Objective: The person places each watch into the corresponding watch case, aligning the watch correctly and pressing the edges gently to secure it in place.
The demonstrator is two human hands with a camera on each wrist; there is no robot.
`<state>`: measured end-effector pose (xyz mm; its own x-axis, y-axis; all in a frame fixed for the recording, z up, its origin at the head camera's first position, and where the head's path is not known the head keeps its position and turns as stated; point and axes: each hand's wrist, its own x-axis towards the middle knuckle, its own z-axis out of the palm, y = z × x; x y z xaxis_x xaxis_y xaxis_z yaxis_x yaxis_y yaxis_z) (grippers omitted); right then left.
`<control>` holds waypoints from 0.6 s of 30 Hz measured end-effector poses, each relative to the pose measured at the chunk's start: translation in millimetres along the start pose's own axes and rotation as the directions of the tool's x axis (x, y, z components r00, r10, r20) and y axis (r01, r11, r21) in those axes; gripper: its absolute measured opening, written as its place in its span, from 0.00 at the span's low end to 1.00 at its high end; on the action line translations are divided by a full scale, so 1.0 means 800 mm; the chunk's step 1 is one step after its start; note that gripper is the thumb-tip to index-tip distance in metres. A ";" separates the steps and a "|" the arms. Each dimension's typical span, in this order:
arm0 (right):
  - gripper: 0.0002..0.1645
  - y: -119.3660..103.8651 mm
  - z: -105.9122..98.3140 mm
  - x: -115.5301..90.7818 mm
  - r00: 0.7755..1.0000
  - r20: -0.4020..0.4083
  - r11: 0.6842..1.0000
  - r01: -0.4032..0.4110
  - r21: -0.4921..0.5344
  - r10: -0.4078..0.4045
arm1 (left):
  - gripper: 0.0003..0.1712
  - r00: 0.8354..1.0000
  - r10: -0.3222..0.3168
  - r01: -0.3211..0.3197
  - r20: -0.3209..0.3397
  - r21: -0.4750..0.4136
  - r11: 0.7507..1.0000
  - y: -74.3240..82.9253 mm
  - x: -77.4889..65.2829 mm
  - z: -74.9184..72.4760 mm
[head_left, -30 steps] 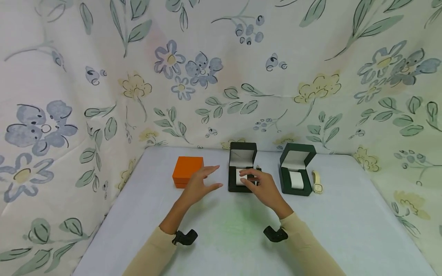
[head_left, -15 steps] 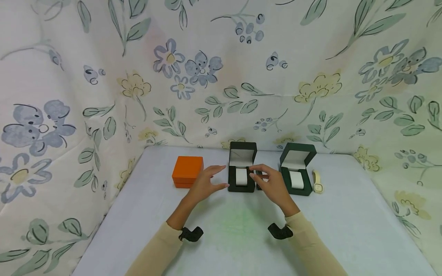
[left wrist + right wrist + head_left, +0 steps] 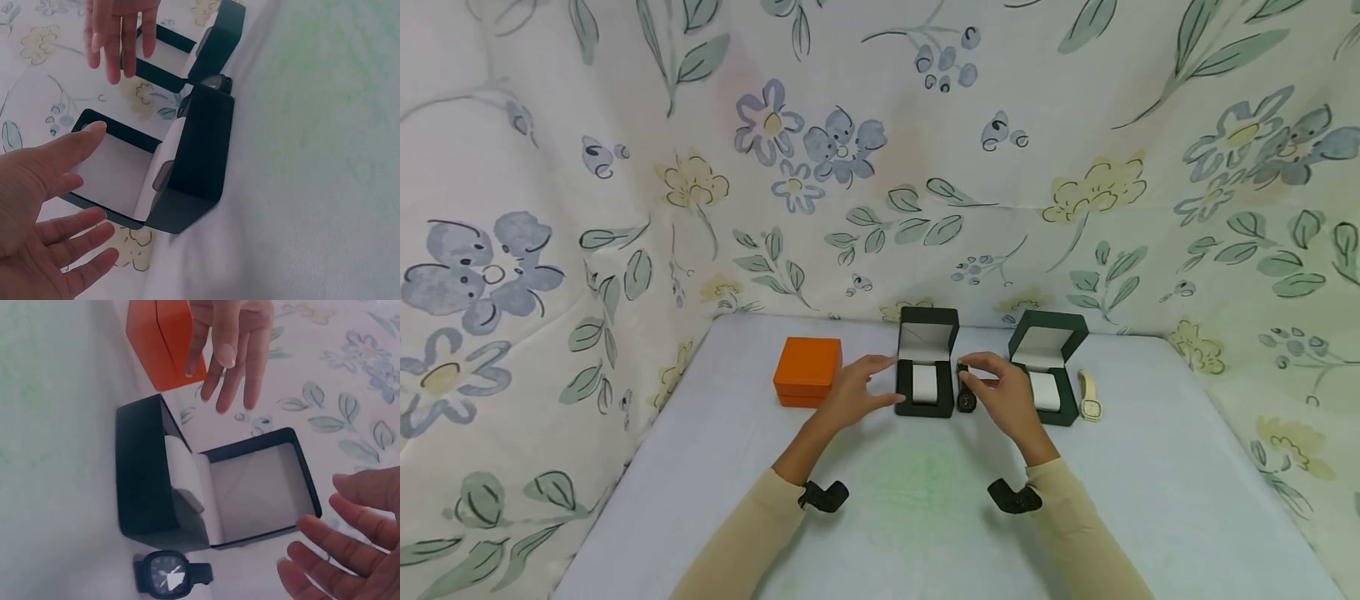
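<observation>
A black watch box (image 3: 929,317) stands with its lid up between my hands, a white cushion (image 3: 924,384) inside it. My left hand (image 3: 852,392) is at the box's left side, thumb and fingers spread apart. On the right side, my right hand (image 3: 1006,396) hovers over a black wristwatch (image 3: 967,402) lying beside the box, fingertips overlapping its strap in the head view. The right wrist view shows the right hand's fingers (image 3: 340,547) loosely extended, with nothing between them. In that view the watch's dark square face (image 3: 167,575) lies close to the box.
Right of the right hand stands an open dark green box (image 3: 1067,417) with a white cushion, partly hidden behind that hand. A gold watch (image 3: 1088,398) lies beyond it. A closed orange box (image 3: 807,367) sits behind the left hand. Floral cloth (image 3: 925,167) hangs behind the table.
Both hands have shifted right. The right hand moved off the black box's cushion to the black watch, which now shows more fully. The left hand came up to the box's left side.
</observation>
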<state>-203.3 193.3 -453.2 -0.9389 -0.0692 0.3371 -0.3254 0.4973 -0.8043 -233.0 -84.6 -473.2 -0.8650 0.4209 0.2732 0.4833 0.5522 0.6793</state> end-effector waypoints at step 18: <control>0.27 0.039 0.019 -0.003 0.983 0.009 0.978 -0.180 -0.109 0.182 | 0.37 0.996 -0.027 0.029 0.081 -0.019 0.999 -0.001 0.020 0.021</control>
<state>-213.0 195.9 -486.3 -0.9834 0.0145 0.1808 -0.1372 0.5927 -0.7936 -244.8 -66.1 -481.0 -0.8641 0.4625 0.1986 0.4555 0.5505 0.6996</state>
